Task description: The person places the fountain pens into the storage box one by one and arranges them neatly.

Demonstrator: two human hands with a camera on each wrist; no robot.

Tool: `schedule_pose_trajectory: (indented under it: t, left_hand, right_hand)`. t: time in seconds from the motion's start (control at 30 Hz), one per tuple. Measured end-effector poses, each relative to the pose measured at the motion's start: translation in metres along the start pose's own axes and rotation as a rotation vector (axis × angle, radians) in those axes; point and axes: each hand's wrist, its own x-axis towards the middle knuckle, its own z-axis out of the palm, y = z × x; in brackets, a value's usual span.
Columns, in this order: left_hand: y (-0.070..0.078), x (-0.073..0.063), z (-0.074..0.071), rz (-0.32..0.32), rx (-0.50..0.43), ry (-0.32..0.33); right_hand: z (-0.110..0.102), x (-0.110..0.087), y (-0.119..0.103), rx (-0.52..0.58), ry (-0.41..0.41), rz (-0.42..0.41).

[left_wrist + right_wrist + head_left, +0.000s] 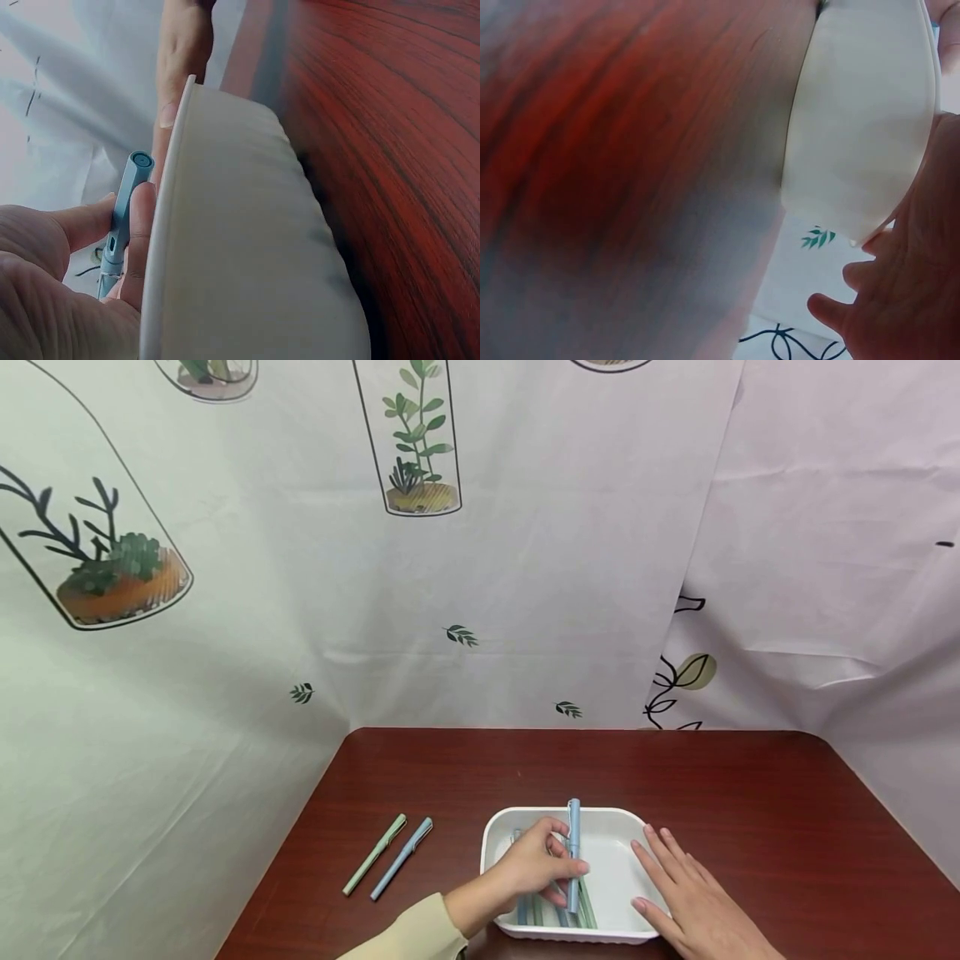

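Note:
My left hand pinches a light blue capped pen between thumb and fingers, above the white tray. In the left wrist view the same blue pen stands beyond the tray's side wall. Several green and blue pens lie in the tray's left half, partly hidden by the hand. My right hand has its fingers spread and straight, touching the tray's right rim. The right wrist view shows that hand against the tray's outer wall.
To the left of the tray, a green pen and a blue pen lie side by side on the dark red wooden table. A white cloth with printed plants hangs behind the table and along its sides.

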Motion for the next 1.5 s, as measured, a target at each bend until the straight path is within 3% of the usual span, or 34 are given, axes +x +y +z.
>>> schedule_pose_trajectory:
  t: [0.4,1.03,1.33,1.5]
  left_hand:
    - [0.003,0.006,0.019,-0.026,0.122,-0.021]
    - [0.002,0.020,0.048,-0.106,0.220,-0.032]
    - [0.000,0.027,0.059,-0.176,0.233,-0.041]
    - [0.000,0.031,0.063,-0.199,0.275,-0.028]
  right_hand:
    - [0.004,0.000,0.004,-0.039,0.087,-0.103]
    - [0.001,0.002,0.002,-0.026,0.041,-0.062]
    - [0.002,0.001,0.003,-0.020,0.069,-0.100]
    - [0.001,0.001,0.004,-0.014,0.044,-0.087]
